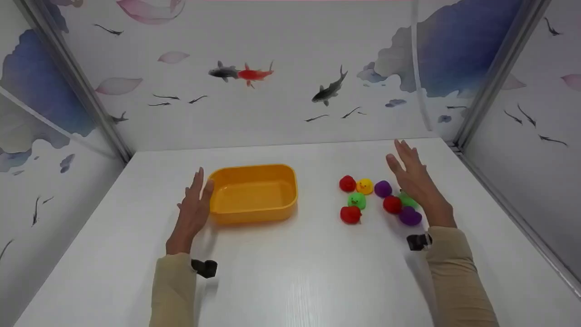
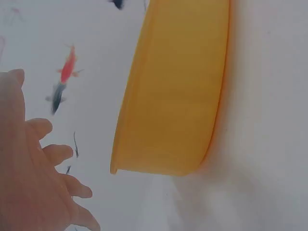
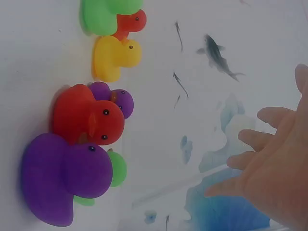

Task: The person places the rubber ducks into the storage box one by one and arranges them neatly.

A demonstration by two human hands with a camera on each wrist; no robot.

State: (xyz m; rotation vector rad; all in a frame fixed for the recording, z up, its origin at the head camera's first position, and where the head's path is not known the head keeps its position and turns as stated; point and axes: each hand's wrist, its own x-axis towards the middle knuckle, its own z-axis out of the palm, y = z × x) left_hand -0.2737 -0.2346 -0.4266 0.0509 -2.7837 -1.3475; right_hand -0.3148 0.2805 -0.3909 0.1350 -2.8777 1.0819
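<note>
My left hand (image 1: 194, 211) is held with straight fingers at the left side of a yellow plastic basin (image 1: 254, 215); whether it touches the rim I cannot tell. The basin's outer wall (image 2: 173, 91) fills the middle of the left wrist view. Over the right side of a group of rubber ducks hovers my right hand (image 1: 415, 181), fingers spread and holding nothing. Among the ducks are a yellow duck (image 1: 364, 186), a green duck (image 1: 356, 200), a red duck (image 1: 392, 205) and a purple duck (image 3: 48, 178). Another green duck (image 1: 408, 200) is partly hidden by the right hand.
A white table (image 1: 290, 272) carries the basin and the ducks. White walls (image 1: 281, 118) painted with fish and petals stand behind and at both sides, joined by metal corner posts (image 1: 499, 72). Each wrist wears a small black camera (image 1: 206, 268).
</note>
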